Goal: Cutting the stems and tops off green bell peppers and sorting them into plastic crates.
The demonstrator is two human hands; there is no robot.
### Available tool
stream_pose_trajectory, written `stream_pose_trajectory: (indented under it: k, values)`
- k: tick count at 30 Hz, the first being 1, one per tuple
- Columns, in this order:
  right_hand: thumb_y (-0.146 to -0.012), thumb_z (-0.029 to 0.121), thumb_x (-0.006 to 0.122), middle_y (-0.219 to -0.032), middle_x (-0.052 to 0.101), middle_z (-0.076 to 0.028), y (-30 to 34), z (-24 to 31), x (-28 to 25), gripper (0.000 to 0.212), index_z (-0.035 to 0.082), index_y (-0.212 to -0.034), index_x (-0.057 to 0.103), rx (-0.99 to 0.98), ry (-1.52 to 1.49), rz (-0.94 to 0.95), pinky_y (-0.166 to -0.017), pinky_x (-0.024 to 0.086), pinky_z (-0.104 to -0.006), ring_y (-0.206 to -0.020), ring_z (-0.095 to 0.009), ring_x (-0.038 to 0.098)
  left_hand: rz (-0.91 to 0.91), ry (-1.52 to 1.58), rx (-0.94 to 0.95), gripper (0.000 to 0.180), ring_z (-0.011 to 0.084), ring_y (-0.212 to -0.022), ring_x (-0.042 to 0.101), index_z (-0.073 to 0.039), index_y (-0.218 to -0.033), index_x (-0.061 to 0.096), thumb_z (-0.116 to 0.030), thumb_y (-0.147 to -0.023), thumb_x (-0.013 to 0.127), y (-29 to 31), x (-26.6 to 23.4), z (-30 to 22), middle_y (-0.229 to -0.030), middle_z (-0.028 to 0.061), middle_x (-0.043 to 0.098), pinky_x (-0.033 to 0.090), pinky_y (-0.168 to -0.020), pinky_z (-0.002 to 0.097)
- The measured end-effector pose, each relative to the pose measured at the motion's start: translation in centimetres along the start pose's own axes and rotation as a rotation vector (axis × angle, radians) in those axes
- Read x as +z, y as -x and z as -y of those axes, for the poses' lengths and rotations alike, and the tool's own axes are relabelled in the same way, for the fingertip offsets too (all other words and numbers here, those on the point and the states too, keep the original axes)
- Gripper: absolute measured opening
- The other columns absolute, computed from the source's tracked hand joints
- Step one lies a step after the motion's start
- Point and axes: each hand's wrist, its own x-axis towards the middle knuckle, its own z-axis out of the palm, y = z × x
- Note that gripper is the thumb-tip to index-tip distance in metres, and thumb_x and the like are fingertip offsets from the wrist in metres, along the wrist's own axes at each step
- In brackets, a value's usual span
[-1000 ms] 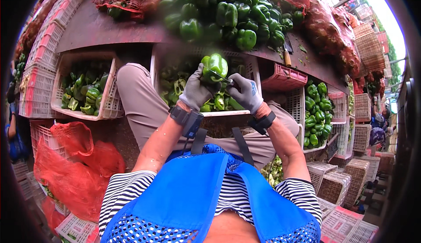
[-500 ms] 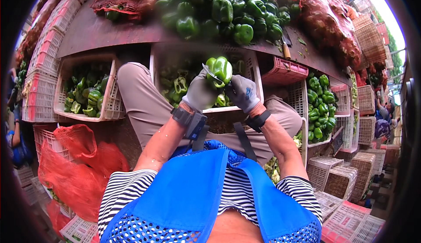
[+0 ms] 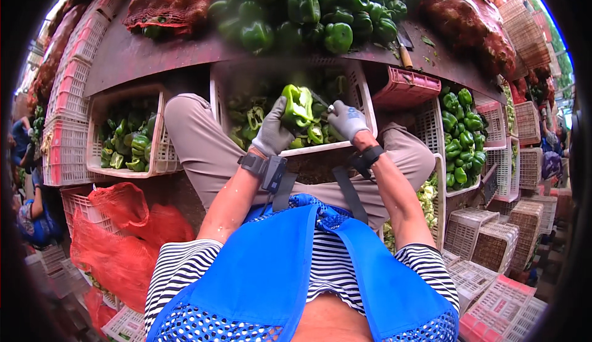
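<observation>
A green bell pepper (image 3: pixel 297 104) with a pale, cut-open side is in my gloved left hand (image 3: pixel 273 130), whose fingers and thumb close round its left side. My gloved right hand (image 3: pixel 349 122) grips a small knife (image 3: pixel 320 100). Its thin blade points up and left, just right of the pepper. Both hands are above the near part of a white crate (image 3: pixel 365 98) between my knees. Cut green pepper pieces (image 3: pixel 254 118) lie in that crate, partly hidden by my hands.
Beyond the crate, a table (image 3: pixel 148 55) bears a heap of whole green peppers (image 3: pixel 303 7), red net sacks (image 3: pixel 172 0) and a wooden-handled knife (image 3: pixel 405 56). Crates of peppers stand at left (image 3: pixel 126 141) and right (image 3: pixel 461 138). An empty red net (image 3: pixel 111 243) lies at lower left.
The blade has come away from the pepper as my right hand moved right. The pepper has turned and now shows its pale cut side. The whole view has shifted slightly.
</observation>
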Motion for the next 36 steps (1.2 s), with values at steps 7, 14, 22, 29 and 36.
stream_pose_trajectory:
  k: [7,14,22,29,36]
  values:
    - [-0.088,0.04,0.069,-0.071,0.056,0.0,2.7,5.7,-1.4,0.034,0.009,-0.091,0.057,0.257,-1.436,0.089,-0.046,0.043,-0.0237,-0.051,-0.008,0.051,0.115,-0.768,0.472,0.059,0.0186,-0.121,0.051,-0.014,-0.149,0.029,-0.012,-0.097,0.057,-0.2,3.4,-1.0,-0.135,0.0053,0.049,0.043,-0.105,0.0353]
    - [-0.09,0.025,0.069,-0.09,0.061,-0.004,1.2,5.8,2.1,0.032,0.006,-0.11,0.054,0.136,-1.699,0.035,-0.066,0.052,-0.0264,-0.074,-0.012,0.061,0.247,-1.066,0.426,0.088,0.017,-0.121,0.049,-0.016,-0.152,0.021,-0.006,-0.083,0.074,0.7,5.0,0.4,-0.136,0.0066,0.046,0.041,-0.105,0.0318]
    - [-0.082,0.005,0.071,-0.128,0.058,-0.011,1.4,7.5,1.3,0.07,0.003,-0.144,0.038,-0.099,-1.394,-0.304,-0.09,0.051,-0.0276,-0.107,-0.014,0.059,-0.072,-0.93,0.574,0.078,0.0144,-0.101,0.058,-0.014,-0.142,0.033,0.004,-0.077,0.072,-0.1,6.1,2.3,-0.12,0.0065,0.052,0.052,-0.088,0.0268]
    - [-0.078,0.004,0.074,-0.124,0.059,-0.005,3.1,8.1,1.4,0.077,0.002,-0.145,0.037,-0.165,-1.534,-0.203,-0.086,0.051,-0.0249,-0.104,-0.01,0.059,-0.251,-0.674,0.465,0.046,0.0128,-0.084,0.062,-0.009,-0.124,0.052,0.002,-0.081,0.065,-1.3,4.9,0.5,-0.101,0.0034,0.063,0.055,-0.075,0.0276]
    - [-0.08,0.008,0.066,-0.068,0.052,0.004,5.1,4.1,-5.2,0.088,0.013,-0.154,0.02,-0.187,-1.574,0.332,-0.045,0.033,-0.0197,-0.05,-0.005,0.044,-0.228,-0.694,0.281,0.04,0.0151,-0.079,0.062,-0.006,-0.119,0.055,-0.006,-0.081,0.068,-4.1,3.1,-1.0,-0.097,0.0036,0.063,0.055,-0.069,0.0289]
